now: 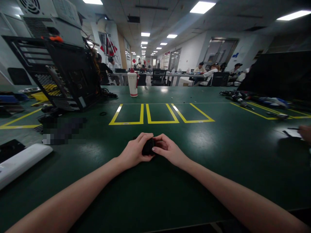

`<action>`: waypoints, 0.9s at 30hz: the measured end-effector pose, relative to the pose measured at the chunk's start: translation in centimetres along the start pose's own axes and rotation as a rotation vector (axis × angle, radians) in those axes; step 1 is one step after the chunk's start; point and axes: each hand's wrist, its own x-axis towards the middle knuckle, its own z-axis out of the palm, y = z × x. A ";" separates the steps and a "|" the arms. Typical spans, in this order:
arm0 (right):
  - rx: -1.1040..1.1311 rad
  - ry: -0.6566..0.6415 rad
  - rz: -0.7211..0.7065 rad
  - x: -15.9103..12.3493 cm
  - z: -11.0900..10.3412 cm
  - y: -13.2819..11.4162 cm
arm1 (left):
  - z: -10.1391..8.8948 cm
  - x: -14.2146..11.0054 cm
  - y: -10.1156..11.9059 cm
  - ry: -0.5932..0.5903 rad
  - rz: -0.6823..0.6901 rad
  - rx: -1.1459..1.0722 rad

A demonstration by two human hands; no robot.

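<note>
Between my two hands, low over the green table point(155, 187), is a small black object point(148, 147); its exact kind cannot be made out. My left hand point(137, 147) is wrapped round its left side, with the thumb and fingers curved about it. From the right, my right hand point(168, 149) grips the object's edge with bent fingers and thumb. Much of the object is hidden behind the fingers. Just beyond the hands, yellow tape outlines point(161, 122) mark the table top.
At the left stands an open black computer case point(73, 74) with a power supply unit point(55, 16) on top. A white bar-shaped thing point(26, 163) lies in front of it. A white bottle point(132, 83) stands farther back. Cables point(240, 97) and another person's hand point(305, 133) are at the right.
</note>
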 end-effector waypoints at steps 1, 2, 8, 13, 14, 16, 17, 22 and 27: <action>0.002 -0.005 -0.012 -0.1 0.0 0.0 | 0.0 0.0 -0.1 0.000 0.001 0.008; -0.001 -0.006 -0.024 -0.1 0.0 -0.1 | 0.0 0.0 -0.2 -0.001 0.000 0.012; -0.017 0.008 -0.004 0.2 0.2 -0.5 | 0.1 0.4 -0.6 -0.027 -0.008 -0.007; -0.044 0.061 0.072 0.8 0.0 -0.7 | -0.3 0.7 -0.8 -0.081 -0.011 -0.013; -0.050 0.061 0.090 0.9 -0.1 -0.7 | -0.3 0.7 -0.9 -0.088 -0.013 -0.017; -0.058 0.048 0.107 1.1 -0.2 -0.7 | -0.2 0.8 -1.3 -0.100 -0.015 -0.029; -0.064 0.039 0.105 1.2 -0.4 -0.6 | -0.1 0.9 -1.5 -0.104 -0.016 -0.034; -0.134 0.037 0.042 1.6 -0.8 -0.1 | 0.1 1.3 -2.2 -0.141 -0.031 -0.062; -0.095 0.058 0.040 2.1 -1.0 0.0 | -0.7 1.8 -2.1 -0.196 -0.054 -0.099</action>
